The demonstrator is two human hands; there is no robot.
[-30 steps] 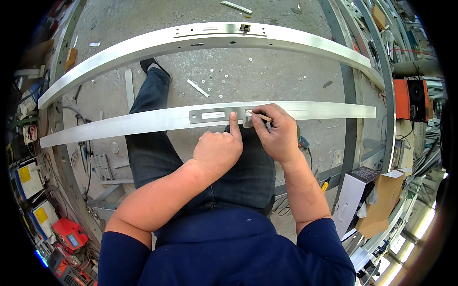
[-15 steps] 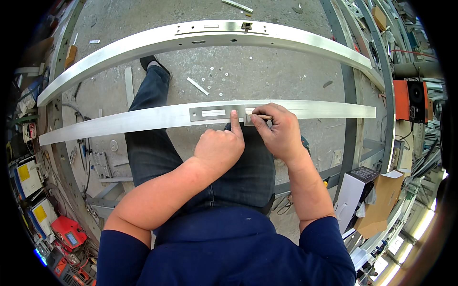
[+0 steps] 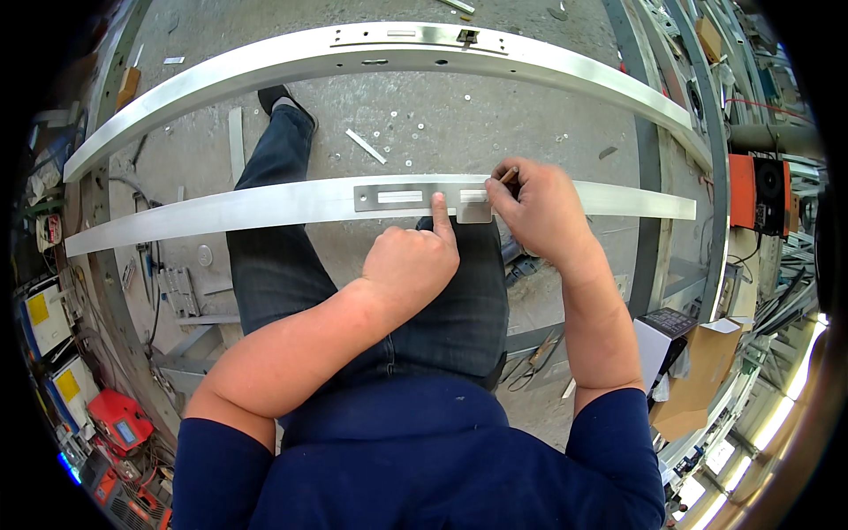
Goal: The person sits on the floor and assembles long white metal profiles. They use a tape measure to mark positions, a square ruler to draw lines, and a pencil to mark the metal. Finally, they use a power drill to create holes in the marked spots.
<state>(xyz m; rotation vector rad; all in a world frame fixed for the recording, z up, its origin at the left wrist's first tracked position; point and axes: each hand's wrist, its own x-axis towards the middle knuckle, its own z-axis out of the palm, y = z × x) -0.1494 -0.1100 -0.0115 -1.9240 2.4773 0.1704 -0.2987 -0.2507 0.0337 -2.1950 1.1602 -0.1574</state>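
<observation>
A flat silver metal bar (image 3: 238, 210) runs crosswise over my thighs. On it lies a slotted metal plate (image 3: 428, 196) with a cut-out and a small tab hanging over the bar's near edge. My left hand (image 3: 412, 265) presses the plate down with its stretched index finger, the other fingers curled. To the right of the plate, my right hand (image 3: 541, 205) pinches a short brown pencil (image 3: 510, 175), its tip lifted and pointing up. Some of the right fingers are hidden behind the hand.
Beyond the bar, a second silver profile (image 3: 221, 81) with holes and a fitted plate spans the frame. Steel rails (image 3: 649, 168) stand at both sides. An opened cardboard box (image 3: 702, 371) is at the right, a red device (image 3: 124, 426) lower left. Scraps litter the floor.
My right hand has moved right and up, off the plate's cut-out, and the pencil has tilted upward. My left finger stays on the plate. The view has shifted slightly.
</observation>
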